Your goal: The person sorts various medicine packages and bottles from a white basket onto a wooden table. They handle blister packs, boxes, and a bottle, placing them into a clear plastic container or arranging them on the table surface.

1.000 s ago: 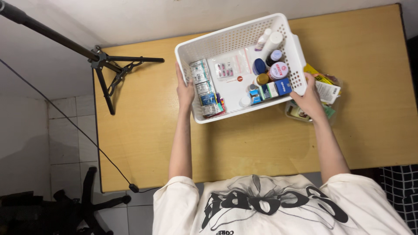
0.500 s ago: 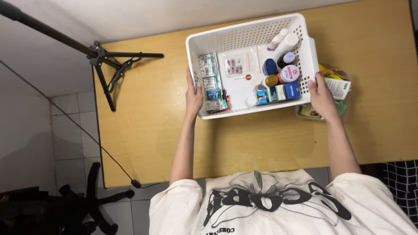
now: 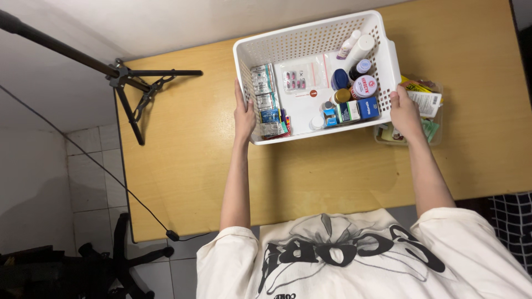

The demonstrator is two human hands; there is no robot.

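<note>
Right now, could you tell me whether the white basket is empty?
No, the white basket holds bottles, small boxes and blister packs.

We see a white basket (image 3: 310, 41) pierced with a grid of small holes, standing on a honey-yellow wood-grain worktop (image 3: 343, 171). Inside it are a dark blue jar (image 3: 339, 80), a white pot with a red-and-white lid (image 3: 364, 86), a gold-capped bottle (image 3: 341, 96), small blue and green boxes (image 3: 354, 111), silver blister strips (image 3: 262, 88) and a clear bag of pink pills (image 3: 295, 81). Our shirt (image 3: 354, 260) is cream with a black print, the tripod (image 3: 138, 88) is black, and the floor tiles (image 3: 88, 177) are pale grey.
</note>
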